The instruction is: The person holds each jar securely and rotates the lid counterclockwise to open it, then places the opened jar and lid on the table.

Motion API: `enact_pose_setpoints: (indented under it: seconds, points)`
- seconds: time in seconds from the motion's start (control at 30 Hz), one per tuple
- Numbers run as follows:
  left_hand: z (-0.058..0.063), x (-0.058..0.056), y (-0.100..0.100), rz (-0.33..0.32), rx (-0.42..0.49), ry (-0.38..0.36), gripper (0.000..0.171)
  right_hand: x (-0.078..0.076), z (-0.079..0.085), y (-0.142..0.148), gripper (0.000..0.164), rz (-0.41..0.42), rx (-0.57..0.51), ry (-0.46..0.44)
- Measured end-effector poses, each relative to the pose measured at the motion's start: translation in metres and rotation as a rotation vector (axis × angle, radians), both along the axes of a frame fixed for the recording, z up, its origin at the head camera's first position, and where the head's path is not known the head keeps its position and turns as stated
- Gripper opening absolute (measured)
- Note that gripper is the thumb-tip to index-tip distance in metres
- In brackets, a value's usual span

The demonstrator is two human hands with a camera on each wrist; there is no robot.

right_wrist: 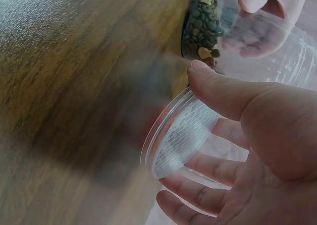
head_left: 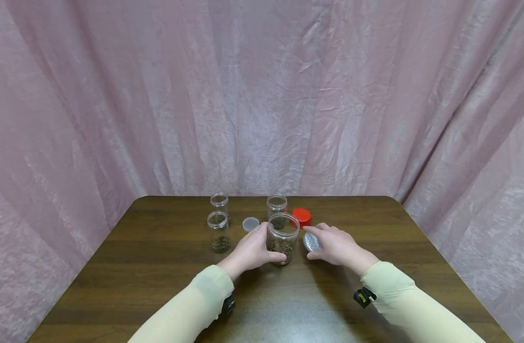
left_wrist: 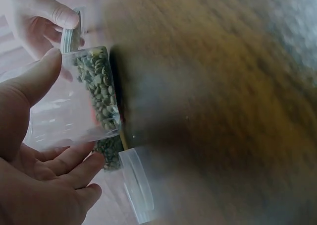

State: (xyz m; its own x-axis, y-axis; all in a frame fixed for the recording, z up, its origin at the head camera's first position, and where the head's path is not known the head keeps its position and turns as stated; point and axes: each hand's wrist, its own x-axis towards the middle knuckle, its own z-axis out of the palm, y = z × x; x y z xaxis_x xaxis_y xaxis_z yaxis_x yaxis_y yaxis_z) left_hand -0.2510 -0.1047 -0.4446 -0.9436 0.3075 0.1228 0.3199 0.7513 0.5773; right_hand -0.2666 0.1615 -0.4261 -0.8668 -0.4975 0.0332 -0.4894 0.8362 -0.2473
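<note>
My left hand (head_left: 255,247) grips a large clear jar (head_left: 283,231), with the thumb on its near side and the fingers behind it. Small greenish-brown bean-like pieces (left_wrist: 101,88) fill the bottom of this jar, and its mouth has no lid on. To the right of the jar, my right hand (head_left: 335,245) holds a flat round lid (right_wrist: 183,136) by its edge, close over the table. Printed text covers the lid's face. In the right wrist view the thumb is at one edge and the other fingers spread along the opposite side.
Behind the large jar stand a smaller clear jar (head_left: 277,204) and a red lid (head_left: 302,216). At the left are two more small jars, one behind (head_left: 219,200) and one in front (head_left: 218,231). A small whitish lid (head_left: 251,224) lies on the wooden table (head_left: 167,267) between them.
</note>
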Motion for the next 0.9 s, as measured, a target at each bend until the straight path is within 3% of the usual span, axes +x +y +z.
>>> enact_pose_setpoints:
  seconds: [0.37, 0.63, 0.77, 0.9]
  points:
    - [-0.005, -0.002, -0.001, 0.022, 0.037, -0.034, 0.074, -0.002, -0.01, -0.004, 0.076, 0.008, 0.032, 0.015]
    - [0.003, 0.0, -0.007, 0.053, 0.08, -0.062, 0.104, -0.005, -0.018, -0.007, 0.072, 0.031, 0.041, 0.067]
    - [0.007, 0.008, -0.012, 0.096, 0.065, -0.083, 0.112, -0.005, -0.023, -0.006, 0.068, 0.042, 0.046, 0.079]
    - [0.011, 0.019, -0.018, 0.082, 0.07, -0.078, 0.115, -0.003, -0.027, -0.002, 0.068, 0.023, 0.014, 0.091]
